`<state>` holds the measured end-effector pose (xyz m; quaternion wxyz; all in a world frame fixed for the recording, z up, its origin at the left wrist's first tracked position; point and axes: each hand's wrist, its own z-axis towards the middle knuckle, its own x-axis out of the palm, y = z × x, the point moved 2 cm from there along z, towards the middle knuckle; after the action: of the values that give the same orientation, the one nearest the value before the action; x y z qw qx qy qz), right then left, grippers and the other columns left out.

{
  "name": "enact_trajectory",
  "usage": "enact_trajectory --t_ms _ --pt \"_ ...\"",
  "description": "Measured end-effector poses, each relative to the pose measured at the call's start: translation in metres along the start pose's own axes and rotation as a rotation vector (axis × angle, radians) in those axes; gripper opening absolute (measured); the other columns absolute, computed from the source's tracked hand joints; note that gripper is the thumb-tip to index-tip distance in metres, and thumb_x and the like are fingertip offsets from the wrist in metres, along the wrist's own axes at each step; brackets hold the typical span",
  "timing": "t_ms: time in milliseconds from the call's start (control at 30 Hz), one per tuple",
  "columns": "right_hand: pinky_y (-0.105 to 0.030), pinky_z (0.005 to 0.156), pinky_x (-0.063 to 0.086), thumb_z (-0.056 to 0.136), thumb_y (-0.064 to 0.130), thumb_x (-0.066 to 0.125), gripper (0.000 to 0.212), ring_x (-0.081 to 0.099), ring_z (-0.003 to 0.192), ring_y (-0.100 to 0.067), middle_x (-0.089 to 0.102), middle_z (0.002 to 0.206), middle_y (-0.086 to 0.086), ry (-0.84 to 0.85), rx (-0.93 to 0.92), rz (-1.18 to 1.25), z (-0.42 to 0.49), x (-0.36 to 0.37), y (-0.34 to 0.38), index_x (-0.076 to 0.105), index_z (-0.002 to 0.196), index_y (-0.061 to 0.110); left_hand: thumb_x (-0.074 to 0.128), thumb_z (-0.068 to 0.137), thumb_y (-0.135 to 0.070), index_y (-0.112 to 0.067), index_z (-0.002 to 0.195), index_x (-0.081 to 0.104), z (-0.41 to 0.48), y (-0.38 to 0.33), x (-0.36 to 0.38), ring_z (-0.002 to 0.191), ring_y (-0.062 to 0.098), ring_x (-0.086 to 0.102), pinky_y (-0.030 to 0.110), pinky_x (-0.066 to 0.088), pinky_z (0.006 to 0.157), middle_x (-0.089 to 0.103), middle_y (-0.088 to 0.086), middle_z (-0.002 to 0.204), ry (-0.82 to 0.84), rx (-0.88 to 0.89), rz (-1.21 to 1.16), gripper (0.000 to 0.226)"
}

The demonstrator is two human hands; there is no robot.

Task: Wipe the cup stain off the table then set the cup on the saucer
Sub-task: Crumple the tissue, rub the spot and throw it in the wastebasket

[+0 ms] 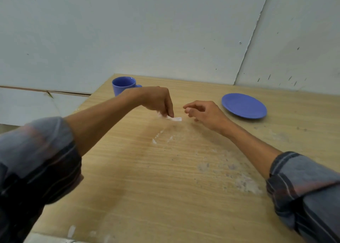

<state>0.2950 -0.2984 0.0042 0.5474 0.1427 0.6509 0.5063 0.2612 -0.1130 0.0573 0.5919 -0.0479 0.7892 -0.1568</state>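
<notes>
Under left hand (158,100) grip, tissue (174,118), on table (165,187)

Rolled-up sleeves (42,161), seemingly grey-blue plaid, leave both forearms bare.

We pinched a white tissue scrap (174,118) against the table (147,178) with our left hand (158,100); our right hand (204,113) hovered loosely curled at three o'clock of it.

- No text, label, brand, number or sign can be read anywhere in the head view.
</notes>
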Motion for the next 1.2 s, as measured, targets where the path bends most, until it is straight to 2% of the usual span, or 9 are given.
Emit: enact_trajectory --t_ms 167,333,433,533,633,767,900,1067,1200 --pt "-0.033 0.080 0.058 0.086 0.017 0.068 0.027 0.069 0.084 -0.020 0.070 0.096 -0.008 0.021 -0.010 0.404 -0.013 -0.008 0.019 0.069 0.109 0.003 0.068 0.083 -0.005 -0.017 0.099 0.076 -0.018 -0.009 -0.013 0.085 0.009 0.067 0.013 0.052 0.075 0.075 0.000 0.094 -0.153 0.086 -0.374 0.021" --pt "-0.026 0.076 0.057 0.081 0.003 0.069 0.023 0.069 0.083 -0.022 0.070 0.095 -0.014 -0.050 -0.013 0.659 -0.021 -0.017 0.029 0.067 0.103 -0.005 0.066 0.083 0.002 -0.006 0.102 0.074 -0.030 -0.017 -0.008 0.095 0.021 0.068 0.028 0.056 0.087 0.074 0.011 0.100 -0.361 0.120 -0.734 0.022" --pt "-0.026 0.076 0.057 0.078 0.000 0.071 0.016 0.068 0.081 -0.021 0.070 0.091 -0.013 -0.132 -0.014 0.787 -0.026 -0.021 0.032 0.068 0.094 -0.002 0.067 0.083 0.003 -0.005 0.100 0.071 -0.032 -0.030 0.001 0.094 0.023 0.068 0.027 0.057 0.084 0.072 0.012 0.096 -0.486 0.093 -0.980 0.019" --pt "-0.027 0.069 0.056 0.077 0.005 0.075 0.017 0.067 0.076 -0.018 0.070 0.087 -0.010 -0.260 -0.027 0.759 -0.036 -0.025 0.035 0.069 0.093 0.007 0.064 0.086 0.003 -0.003 0.099 0.068 -0.033 -0.052 0.012 0.095 0.024 0.068 0.028 0.057 0.084 0.069 0.013 0.099 -0.559 0.101 -1.185 0.015" --pt "-0.022 0.059 0.053 0.078 0.011 0.075 0.022 0.064 0.072 -0.013 0.068 0.085 -0.003 -0.434 -0.056 0.643 -0.050 -0.034 0.038 0.068 0.098 0.012 0.063 0.089 -0.008 -0.004 0.098 0.068 -0.036 -0.083 0.022 0.098 0.022 0.069 0.029 0.056 0.088 0.071 0.013 0.103 -0.575 0.167 -1.366 0.011" --pt "-0.021 0.063 0.054 0.081 0.010 0.072 0.019 0.066 0.074 -0.014 0.071 0.087 -0.006 -0.585 -0.085 0.618 -0.081 -0.059 0.034 0.069 0.100 0.006 0.072 0.083 -0.011 -0.008 0.094 0.072 -0.035 -0.126 0.035 0.093 0.018 0.070 0.033 0.056 0.088 0.073 0.006 0.091 -0.612 0.209 -1.380 0.012" --pt "-0.030 0.073 0.058 0.087 0.008 0.063 0.013 0.069 0.076 -0.016 0.074 0.085 -0.008 -0.662 -0.097 0.680 -0.129 -0.090 0.015 0.073 0.096 0.007 0.069 0.084 -0.006 -0.007 0.091 0.071 -0.026 -0.174 0.047 0.088 0.019 0.069 0.031 0.056 0.088 0.072 0.007 0.087 -0.489 0.269 -1.451 0.007" --pt "-0.029 0.070 0.051 0.081 0.012 0.072 0.012 0.065 0.083 -0.015 0.074 0.089 0.000 -0.741 -0.106 0.674 -0.200 -0.141 -0.019 0.075 0.091 0.018 0.055 0.090 0.004 -0.006 0.093 0.065 -0.011 -0.252 0.077 0.077 0.015 0.067 0.021 0.057 0.071 0.069 0.006 0.087 -0.116 0.299 -1.667 0.014" --pt "-0.033 0.078 0.053 0.080 0.017 0.072 0.027 0.065 0.097 -0.017 0.072 0.103 -0.003 -0.756 -0.112 0.706 -0.259 -0.181 -0.043 0.070 0.107 0.015 0.053 0.091 0.004 -0.007 0.091 0.064 -0.006 -0.325 0.109 0.065 0.011 0.067 0.019 0.057 0.064 0.070 0.004 0.078 0.134 0.275 -1.747 0.015"
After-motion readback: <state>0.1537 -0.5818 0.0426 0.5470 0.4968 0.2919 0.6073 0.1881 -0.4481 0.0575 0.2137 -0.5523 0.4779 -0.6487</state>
